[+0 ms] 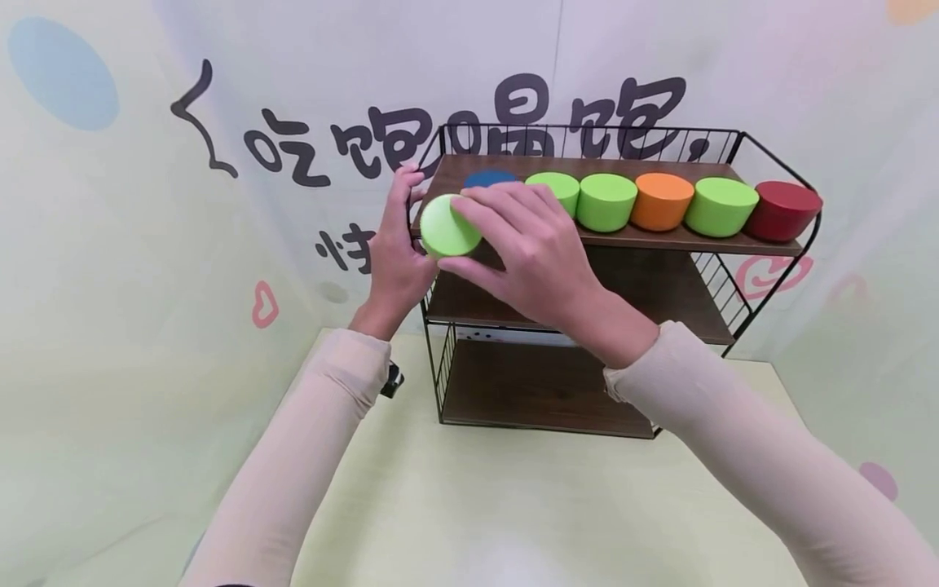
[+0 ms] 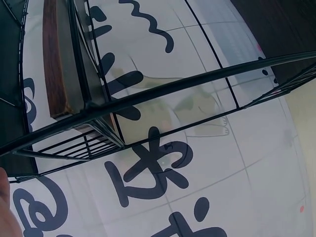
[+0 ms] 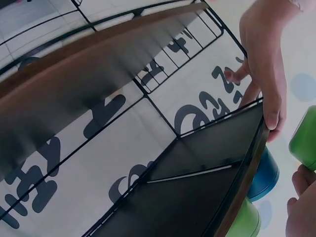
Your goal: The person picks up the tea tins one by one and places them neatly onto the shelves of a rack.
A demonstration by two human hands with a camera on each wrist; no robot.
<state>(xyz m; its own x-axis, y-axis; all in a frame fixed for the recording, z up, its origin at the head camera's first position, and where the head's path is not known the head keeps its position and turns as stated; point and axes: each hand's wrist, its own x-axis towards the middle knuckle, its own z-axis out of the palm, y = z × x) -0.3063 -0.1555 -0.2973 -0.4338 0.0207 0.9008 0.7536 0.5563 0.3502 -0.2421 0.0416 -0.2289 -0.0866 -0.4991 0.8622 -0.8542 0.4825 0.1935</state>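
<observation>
My right hand [image 1: 539, 253] pinches a light green round container [image 1: 446, 228] between thumb and fingers, in front of the top shelf's left end. In the right wrist view this green container [image 3: 305, 140] is apart from the shelf. My left hand [image 1: 396, 265] grips the left front corner of the shelf rack [image 1: 579, 319]; the right wrist view shows its thumb [image 3: 271, 111] on the board's edge. On the top shelf stand a blue container [image 1: 490, 178], partly hidden by my right hand, two green containers [image 1: 607, 202], an orange one [image 1: 663, 202], another green one [image 1: 721, 207] and a dark red one [image 1: 783, 212].
Black wire rails [image 1: 587, 140] border the top shelf's back and sides. Below are a brown middle shelf [image 1: 645, 293] and a bottom shelf [image 1: 543, 387]. The rack stands on a pale yellow surface [image 1: 499, 505], before a wall [image 1: 330, 49] printed with large dark characters.
</observation>
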